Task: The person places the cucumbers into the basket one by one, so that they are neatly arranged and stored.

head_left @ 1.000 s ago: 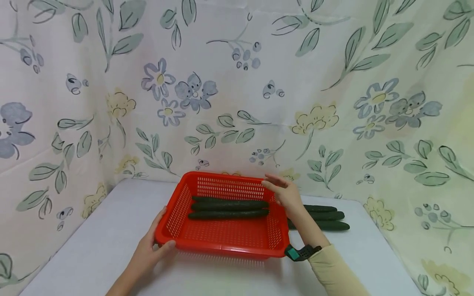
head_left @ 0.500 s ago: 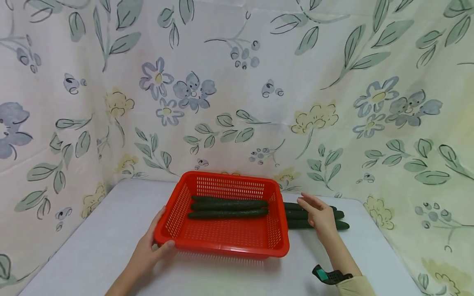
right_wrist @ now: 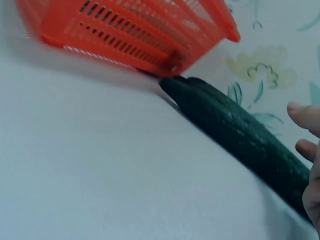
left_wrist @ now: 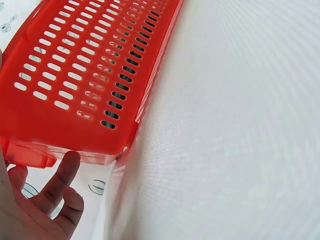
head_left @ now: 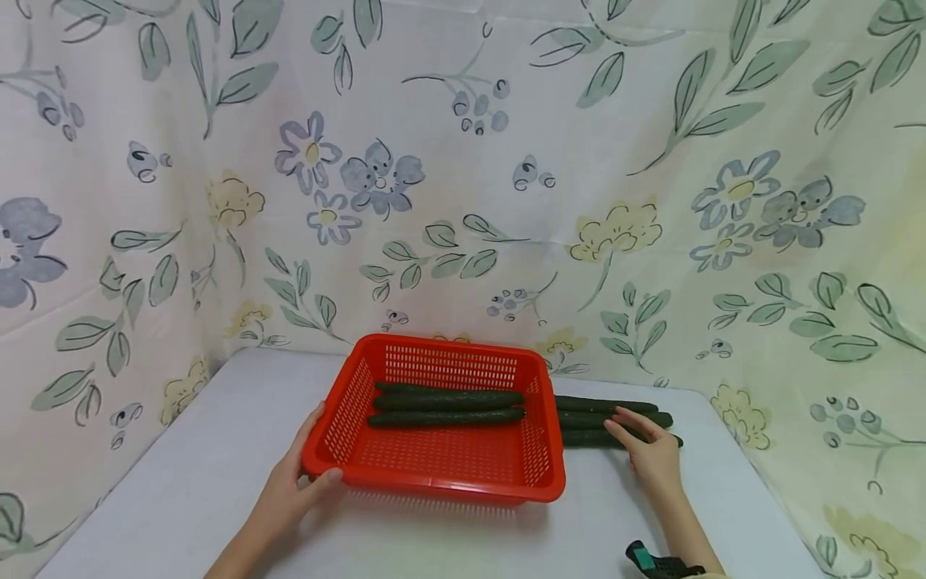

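Observation:
My left hand [head_left: 292, 482] holds the near left corner of a red plastic basket [head_left: 434, 486], thumb over its rim and fingers along the outer side. Several dark green cucumbers [head_left: 448, 418] lie side by side in the basket's far half. To its right, more cucumbers [head_left: 579, 437] lie in a row on the table. Over the right part of that row is my right hand [head_left: 654, 462], thumb and fingers spread apart. The right wrist view has its fingers [right_wrist: 305, 117] beside a cucumber [right_wrist: 240, 135]; whether they touch it, I cannot tell.
A white cloth covers the table [head_left: 217, 450]. Behind it and to the sides hangs a floral curtain [head_left: 463, 201], close to the table's back edge. The basket's perforated wall [left_wrist: 75, 60] slants in the left wrist view.
My right hand has left the basket's right rim and moved right and down to the cucumbers on the table. The left hand and the basket have stayed in place.

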`<act>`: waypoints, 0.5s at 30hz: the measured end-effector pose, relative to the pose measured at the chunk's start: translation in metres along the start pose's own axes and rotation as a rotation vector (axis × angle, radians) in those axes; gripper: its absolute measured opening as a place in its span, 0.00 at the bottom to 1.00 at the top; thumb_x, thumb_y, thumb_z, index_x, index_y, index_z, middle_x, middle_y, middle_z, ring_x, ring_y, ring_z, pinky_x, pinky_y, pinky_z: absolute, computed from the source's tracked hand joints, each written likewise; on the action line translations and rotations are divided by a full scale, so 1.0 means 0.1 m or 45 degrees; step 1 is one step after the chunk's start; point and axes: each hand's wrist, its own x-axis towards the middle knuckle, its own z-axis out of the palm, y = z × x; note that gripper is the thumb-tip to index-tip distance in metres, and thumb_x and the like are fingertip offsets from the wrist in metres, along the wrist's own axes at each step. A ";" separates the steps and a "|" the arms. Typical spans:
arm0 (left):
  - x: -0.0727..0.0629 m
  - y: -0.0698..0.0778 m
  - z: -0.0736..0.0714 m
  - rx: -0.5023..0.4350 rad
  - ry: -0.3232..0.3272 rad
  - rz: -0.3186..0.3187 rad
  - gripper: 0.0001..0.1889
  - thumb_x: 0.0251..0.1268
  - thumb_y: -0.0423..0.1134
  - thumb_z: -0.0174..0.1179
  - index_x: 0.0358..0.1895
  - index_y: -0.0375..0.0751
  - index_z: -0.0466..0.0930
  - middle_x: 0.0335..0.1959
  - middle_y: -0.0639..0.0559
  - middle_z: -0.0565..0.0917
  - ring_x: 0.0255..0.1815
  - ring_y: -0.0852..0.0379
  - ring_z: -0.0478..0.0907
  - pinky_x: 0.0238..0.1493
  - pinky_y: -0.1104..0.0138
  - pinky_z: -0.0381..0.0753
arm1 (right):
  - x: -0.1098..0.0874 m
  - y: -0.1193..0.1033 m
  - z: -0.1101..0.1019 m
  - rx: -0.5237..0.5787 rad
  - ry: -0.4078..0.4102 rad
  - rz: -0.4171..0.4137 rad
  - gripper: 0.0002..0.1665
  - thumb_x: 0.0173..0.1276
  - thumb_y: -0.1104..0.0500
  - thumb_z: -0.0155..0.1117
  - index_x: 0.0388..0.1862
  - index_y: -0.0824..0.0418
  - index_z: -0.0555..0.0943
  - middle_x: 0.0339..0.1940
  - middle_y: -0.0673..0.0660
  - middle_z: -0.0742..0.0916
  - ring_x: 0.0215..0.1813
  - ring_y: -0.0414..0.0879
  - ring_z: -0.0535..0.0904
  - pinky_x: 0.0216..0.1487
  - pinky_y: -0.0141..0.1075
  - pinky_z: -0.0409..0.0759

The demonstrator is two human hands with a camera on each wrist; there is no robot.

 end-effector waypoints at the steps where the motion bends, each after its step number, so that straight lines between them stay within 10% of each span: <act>1: 0.00 0.00 0.00 -0.002 0.001 0.006 0.50 0.72 0.44 0.67 0.88 0.62 0.44 0.87 0.48 0.58 0.76 0.69 0.65 0.64 0.69 0.72 | 0.00 0.03 -0.01 -0.016 0.004 0.005 0.37 0.65 0.43 0.80 0.69 0.57 0.83 0.39 0.28 0.87 0.16 0.37 0.65 0.20 0.32 0.71; 15: 0.00 -0.02 0.01 -0.041 0.013 0.043 0.49 0.71 0.43 0.67 0.88 0.63 0.45 0.86 0.45 0.60 0.72 0.69 0.71 0.61 0.71 0.76 | 0.06 0.23 -0.05 -0.294 0.101 -0.131 0.31 0.65 0.42 0.80 0.60 0.57 0.87 0.60 0.64 0.87 0.11 0.43 0.70 0.16 0.34 0.73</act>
